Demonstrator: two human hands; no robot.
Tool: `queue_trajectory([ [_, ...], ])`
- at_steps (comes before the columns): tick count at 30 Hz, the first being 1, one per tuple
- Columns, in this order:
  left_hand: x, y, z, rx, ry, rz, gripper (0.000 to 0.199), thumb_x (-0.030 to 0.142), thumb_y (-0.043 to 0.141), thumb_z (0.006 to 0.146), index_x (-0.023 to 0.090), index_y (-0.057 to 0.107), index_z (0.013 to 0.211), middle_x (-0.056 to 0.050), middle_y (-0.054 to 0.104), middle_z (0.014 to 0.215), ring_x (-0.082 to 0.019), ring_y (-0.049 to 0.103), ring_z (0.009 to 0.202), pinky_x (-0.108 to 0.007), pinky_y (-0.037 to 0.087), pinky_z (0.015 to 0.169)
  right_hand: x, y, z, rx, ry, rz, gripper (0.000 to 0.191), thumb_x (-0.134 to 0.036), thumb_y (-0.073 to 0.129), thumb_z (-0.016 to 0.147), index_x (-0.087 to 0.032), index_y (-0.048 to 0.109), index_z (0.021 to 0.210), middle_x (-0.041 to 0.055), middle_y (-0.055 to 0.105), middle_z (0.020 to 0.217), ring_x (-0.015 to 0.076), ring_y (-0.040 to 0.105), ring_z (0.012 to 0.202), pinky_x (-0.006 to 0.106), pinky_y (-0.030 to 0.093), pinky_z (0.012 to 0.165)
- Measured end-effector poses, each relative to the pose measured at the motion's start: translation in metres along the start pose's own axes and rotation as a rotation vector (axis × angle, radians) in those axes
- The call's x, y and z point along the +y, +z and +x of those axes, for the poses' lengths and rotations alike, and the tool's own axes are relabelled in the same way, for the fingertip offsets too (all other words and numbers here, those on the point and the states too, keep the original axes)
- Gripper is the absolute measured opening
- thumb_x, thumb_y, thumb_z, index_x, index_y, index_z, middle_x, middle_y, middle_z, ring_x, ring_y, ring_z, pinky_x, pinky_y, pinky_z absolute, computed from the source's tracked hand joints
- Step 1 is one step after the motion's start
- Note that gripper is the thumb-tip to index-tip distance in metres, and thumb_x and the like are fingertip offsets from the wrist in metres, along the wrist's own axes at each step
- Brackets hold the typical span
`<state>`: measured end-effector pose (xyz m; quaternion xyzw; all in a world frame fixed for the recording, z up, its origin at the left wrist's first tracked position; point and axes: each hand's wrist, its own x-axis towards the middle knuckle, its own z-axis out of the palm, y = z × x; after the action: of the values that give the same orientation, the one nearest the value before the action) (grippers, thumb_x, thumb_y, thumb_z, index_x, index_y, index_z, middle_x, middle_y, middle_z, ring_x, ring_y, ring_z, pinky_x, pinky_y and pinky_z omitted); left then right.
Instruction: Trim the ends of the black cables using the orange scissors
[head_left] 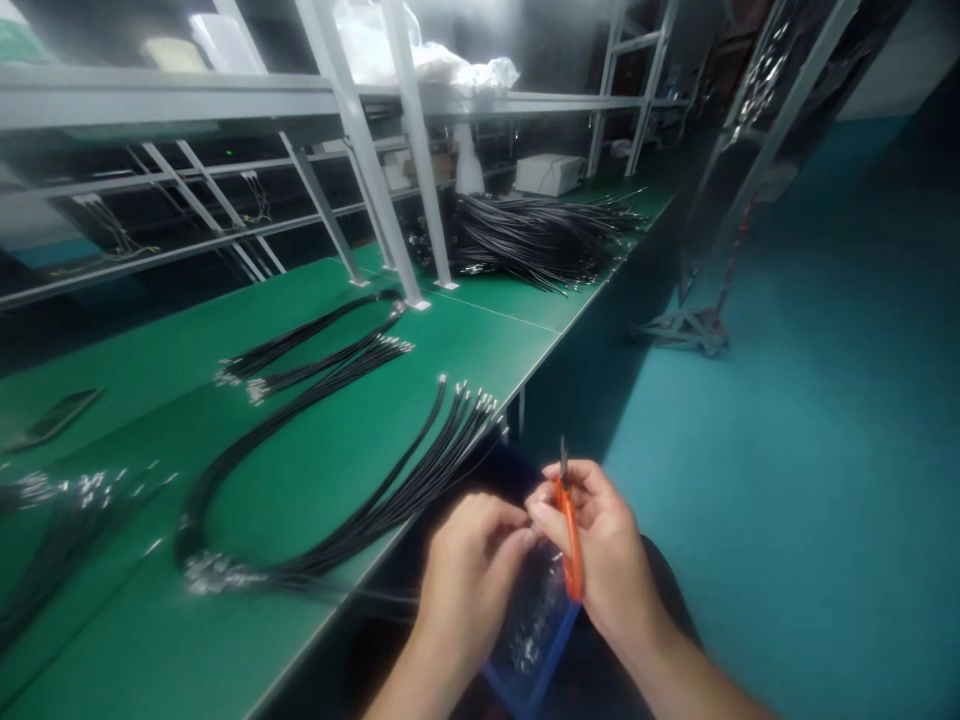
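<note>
Snips (571,550) rest in our right hand (611,555), its bent fingers and thumb closed on them, blades pointing up and away. Our left hand (469,560) angles in to meet it, thumb and forefinger pinched, perhaps on something too small to tell. Below the grip sits a bin (556,655); left of it, cables (196,500).

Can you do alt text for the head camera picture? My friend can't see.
A person's left hand and right hand meet over a blue bin, the right holding an orange-handled tool. Beside them, black cables lie on a green table.
</note>
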<state>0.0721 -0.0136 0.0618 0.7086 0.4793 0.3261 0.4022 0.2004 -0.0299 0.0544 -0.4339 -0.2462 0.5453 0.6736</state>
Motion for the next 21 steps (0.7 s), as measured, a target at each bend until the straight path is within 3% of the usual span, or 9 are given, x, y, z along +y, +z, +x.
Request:
queue_trajectory([
  [7,-0.007,-0.002,-0.001,0.011,-0.132,-0.197,0.016,0.026,0.06,0.082,0.016,0.06,0.07,-0.001,0.062,0.07,-0.014,0.055,0.065,-0.023,0.041,0.061,0.004,0.002,0.002,-0.031,-0.016,0.068,0.029,-0.019,0.073,0.072,-0.023,0.054,0.095,-0.0024,0.065,0.076,0.01,0.055,0.056,0.02,0.043,0.051],
  [13,-0.005,0.003,-0.008,0.076,-0.131,-0.186,0.011,0.019,0.058,0.081,0.016,0.062,0.071,-0.002,0.064,0.071,-0.014,0.057,0.065,-0.023,0.042,0.06,0.009,0.005,-0.001,-0.01,0.039,0.045,0.036,-0.017,0.078,0.067,-0.023,0.055,0.094,-0.0042,0.064,0.072,0.0091,0.057,0.056,0.019,0.047,0.052],
  [21,-0.004,0.008,-0.019,0.202,-0.138,-0.098,0.011,0.013,0.061,0.075,0.017,0.065,0.066,0.001,0.06,0.066,-0.012,0.054,0.06,-0.022,0.037,0.055,0.013,-0.004,0.0,0.009,0.099,-0.038,0.043,-0.02,0.085,0.057,-0.021,0.061,0.093,0.0008,0.071,0.071,0.0131,0.063,0.057,0.02,0.054,0.053],
])
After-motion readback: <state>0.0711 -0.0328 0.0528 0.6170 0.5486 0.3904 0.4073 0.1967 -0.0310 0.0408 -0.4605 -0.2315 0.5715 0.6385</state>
